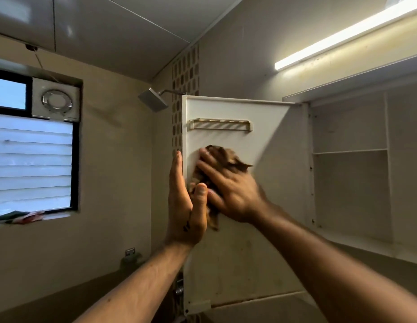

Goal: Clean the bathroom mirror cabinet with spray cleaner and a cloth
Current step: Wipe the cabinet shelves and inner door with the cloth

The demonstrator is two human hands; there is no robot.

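The white cabinet door [228, 259] stands swung open toward me, its inner face showing. A small slotted rack [220, 124] is fixed near the door's top. My left hand [184, 206] holds the door's free edge, fingers straight along the outer side and thumb on the inner face. My right hand [226, 190] presses a brown cloth [222, 156] flat against the inner face with spread fingers; hand and cloth are motion-blurred. The cabinet interior [349, 164] is open on the right, with a shelf and a vertical divider. No spray bottle is in view.
A lit tube light [342, 36] runs above the cabinet. A square shower head [153, 99] juts out behind the door's top left corner. A louvred window [32, 159] with an exhaust fan [56, 100] fills the left wall; cloths lie on its sill.
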